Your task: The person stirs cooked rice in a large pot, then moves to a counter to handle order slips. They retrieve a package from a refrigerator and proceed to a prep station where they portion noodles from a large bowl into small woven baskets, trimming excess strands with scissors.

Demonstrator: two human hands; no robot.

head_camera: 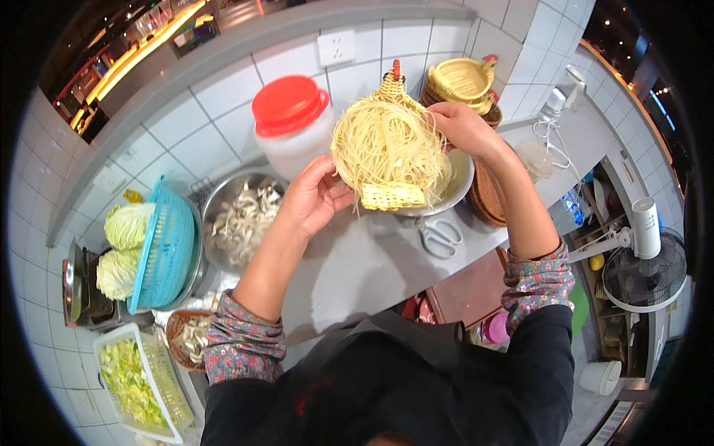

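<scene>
Both hands hold up a yellow woven basket shaped like a hen (392,197), heaped with pale thin shreds that look like noodles or shredded potato (387,145). My left hand (318,195) supports its left rim, fingers partly beneath it. My right hand (460,127) grips the right rim near the back; its fingertips are partly hidden by the basket. Under the basket's right side stands a metal bowl (467,184) with more pale shreds visible inside. Scissors with light grey handles (440,238) lie on the grey counter (346,267) just in front of that bowl.
A steel bowl of sliced mushrooms (209,223) stands left, beside a tilted blue colander (167,251) and cabbages (120,273). A lidded white tub (293,139) is behind. Stacked woven baskets (463,78) stand back right. A white crate of chopped leaves (162,384) sits lower left; a fan (644,273) is far right.
</scene>
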